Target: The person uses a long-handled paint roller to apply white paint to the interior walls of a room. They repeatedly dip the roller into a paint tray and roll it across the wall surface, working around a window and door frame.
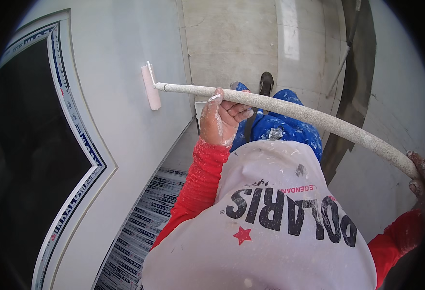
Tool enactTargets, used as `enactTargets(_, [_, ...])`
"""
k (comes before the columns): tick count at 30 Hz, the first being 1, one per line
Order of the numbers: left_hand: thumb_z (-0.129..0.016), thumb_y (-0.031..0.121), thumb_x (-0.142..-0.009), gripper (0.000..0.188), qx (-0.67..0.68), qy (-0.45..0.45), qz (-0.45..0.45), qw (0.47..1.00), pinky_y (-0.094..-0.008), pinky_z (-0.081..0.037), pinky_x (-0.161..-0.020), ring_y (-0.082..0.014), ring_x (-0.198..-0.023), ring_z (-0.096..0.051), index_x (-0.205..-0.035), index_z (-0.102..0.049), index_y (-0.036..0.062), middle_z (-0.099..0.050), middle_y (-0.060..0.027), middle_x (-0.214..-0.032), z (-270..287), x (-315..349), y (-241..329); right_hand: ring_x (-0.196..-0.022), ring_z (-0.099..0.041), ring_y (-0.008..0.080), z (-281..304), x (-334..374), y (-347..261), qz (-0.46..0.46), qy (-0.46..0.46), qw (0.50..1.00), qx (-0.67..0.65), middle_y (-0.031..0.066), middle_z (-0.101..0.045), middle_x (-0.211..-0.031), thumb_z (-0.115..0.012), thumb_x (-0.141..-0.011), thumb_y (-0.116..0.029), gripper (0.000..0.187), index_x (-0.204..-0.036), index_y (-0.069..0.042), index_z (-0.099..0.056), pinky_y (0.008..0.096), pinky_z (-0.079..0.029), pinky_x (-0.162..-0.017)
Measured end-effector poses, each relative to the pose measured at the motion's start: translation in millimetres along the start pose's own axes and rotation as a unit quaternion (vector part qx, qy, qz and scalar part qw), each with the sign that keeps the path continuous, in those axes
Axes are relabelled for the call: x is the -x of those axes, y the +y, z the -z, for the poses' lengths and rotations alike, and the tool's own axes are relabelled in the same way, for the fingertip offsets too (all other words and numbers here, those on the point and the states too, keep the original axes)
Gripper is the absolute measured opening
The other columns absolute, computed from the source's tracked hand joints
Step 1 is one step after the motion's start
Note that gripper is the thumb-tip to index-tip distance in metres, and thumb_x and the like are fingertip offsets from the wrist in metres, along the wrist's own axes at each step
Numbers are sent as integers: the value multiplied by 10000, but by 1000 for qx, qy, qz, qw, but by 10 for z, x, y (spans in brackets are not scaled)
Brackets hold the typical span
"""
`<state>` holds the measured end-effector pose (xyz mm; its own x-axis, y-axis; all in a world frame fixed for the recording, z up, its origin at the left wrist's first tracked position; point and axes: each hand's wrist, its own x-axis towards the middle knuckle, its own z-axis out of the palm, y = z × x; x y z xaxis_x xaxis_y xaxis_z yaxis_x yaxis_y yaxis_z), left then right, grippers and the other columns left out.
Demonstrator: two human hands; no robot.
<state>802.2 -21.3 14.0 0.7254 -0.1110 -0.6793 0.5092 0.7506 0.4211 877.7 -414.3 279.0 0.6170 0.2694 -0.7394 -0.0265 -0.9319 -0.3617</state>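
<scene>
A paint roller [151, 88] with a pale pinkish sleeve rests against the light grey wall [120, 72] at the left. Its long speckled white pole [290, 109] runs across in front of me to the far right. My left hand [222, 117], smeared with white paint, supports the pole from below near the roller end; the thumb is up against it and the fingers curl loosely. At the pole's other end my right hand [418, 176] is wrapped round it, partly lost in the dark rim of the picture. Both sleeves are red and paint-specked.
A dark window [33, 116] with a tape-covered frame [74, 111] is set in the wall. Film-wrapped strips [140, 227] lie along the wall's foot. Pale floor tiles [231, 38] stretch ahead. A thin pole [340, 67] leans at the right beside a dark band [352, 96].
</scene>
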Motion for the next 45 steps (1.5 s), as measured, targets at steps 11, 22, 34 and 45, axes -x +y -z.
enactTargets(11, [-472,327,-939,310,-49,158,26,986,-454,-535,-811,-299,-971,-605,-1004,-497,25,-591,-185,-1024,1278,-1454,-242,-598,-645,248,-1110,-1378,-387,62,49,979,187,89,-677,-730,-688,-814,-268,336,-1120,-130,-672,338,-517,-584])
enactTargets(22, [-406,340,-971,302,-2,241,86,967,-482,-539,-790,-320,-966,-625,-1064,-429,53,-575,-170,-1036,2232,-2627,-336,-713,-657,310,-1405,-2780,-856,18,-56,978,201,127,-672,-760,-595,-890,-323,331,-1151,-122,-633,417,-528,-670])
enactTargets(34, [-483,317,-943,280,-2,130,74,989,-434,-555,-752,-301,-892,-656,-1040,-497,55,-641,-220,-1024,606,-1385,312,-582,-613,287,-153,-1374,-583,36,27,998,34,149,-629,-687,-751,-721,-89,432,-1140,-84,-647,381,-474,-561])
enactTargets(45, [-509,350,-934,316,-32,58,-4,998,-387,-545,-691,-260,-884,-644,-1011,-558,48,-638,-217,-1039,-98,-669,484,-704,-624,212,136,-490,-45,27,76,992,100,170,-626,-914,-719,-711,-2,472,-1172,-40,-629,310,-502,-603])
